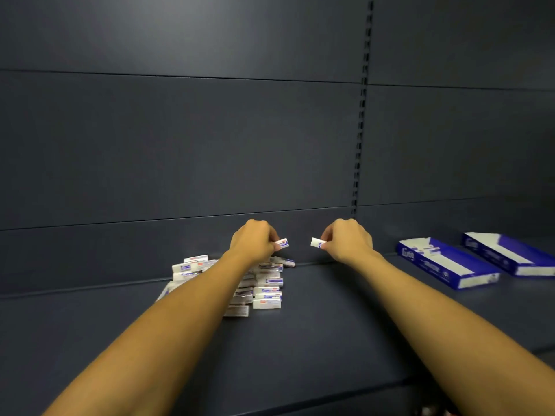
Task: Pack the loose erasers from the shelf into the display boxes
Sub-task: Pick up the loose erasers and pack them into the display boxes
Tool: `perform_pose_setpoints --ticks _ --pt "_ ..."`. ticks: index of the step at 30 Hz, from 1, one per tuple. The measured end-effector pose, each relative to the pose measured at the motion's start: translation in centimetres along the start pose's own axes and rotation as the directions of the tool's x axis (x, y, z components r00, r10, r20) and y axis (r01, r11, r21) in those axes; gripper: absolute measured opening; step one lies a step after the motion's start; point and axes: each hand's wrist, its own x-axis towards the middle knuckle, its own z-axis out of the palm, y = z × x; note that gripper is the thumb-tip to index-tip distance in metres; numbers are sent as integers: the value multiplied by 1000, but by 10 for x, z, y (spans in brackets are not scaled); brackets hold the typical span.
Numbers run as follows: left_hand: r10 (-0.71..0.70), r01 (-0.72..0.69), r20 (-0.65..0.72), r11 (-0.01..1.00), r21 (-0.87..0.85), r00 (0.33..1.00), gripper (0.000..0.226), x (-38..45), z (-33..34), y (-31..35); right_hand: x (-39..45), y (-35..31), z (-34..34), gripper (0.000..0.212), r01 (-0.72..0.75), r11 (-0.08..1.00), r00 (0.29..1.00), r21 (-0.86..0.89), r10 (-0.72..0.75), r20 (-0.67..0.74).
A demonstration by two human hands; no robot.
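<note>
The head camera looks down along two bare forearms stretched over a dark shelf with a dark panelled back wall.

The left hand is raised above the far edge of the pile, its fingers curled and pinching an eraser at one end, so that the sleeved end with blue and red print points toward the right hand. The right hand is level with it and near it, fingers curled, pinching a second eraser whose white end points toward the left hand. The two erasers are apart, with a gap of bare wall between them.

Under the left forearm lies the pile of loose erasers, white with blue printed sleeves, heaped on the shelf close to the back wall; the forearm hides part of it.

Well to the right on the shelf lie two open blue and white display boxes, the near box and the far box, side by side and slanted. What the boxes hold cannot be made out.
</note>
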Motion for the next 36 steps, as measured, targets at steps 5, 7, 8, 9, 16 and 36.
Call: perform_pose_setpoints --ticks 5,7,8,9,16,36 --pt "61 -60 43 998 -34 997 14 3 14 29 -18 30 -16 15 -75 996 997 -46 75 -3" --pt "84 -82 58 996 -40 995 16 3 18 42 -24 42 -25 15 -103 993 995 -53 102 -21" --pt "95 -92 63 995 -45 994 16 3 19 49 -27 48 -30 16 -117 992 993 -54 115 -28" --pt "105 -102 68 993 -53 992 17 3 20 55 -30 53 -34 16 -126 990 992 -58 124 -35" --pt "155 -151 64 987 -56 986 16 -2 26 104 -44 94 -61 14 -169 983 984 -76 165 -65" --pt "45 -44 37 998 -36 998 18 -30 54 250 -89 231 -113 29 -89 988 996 -124 88 -17"
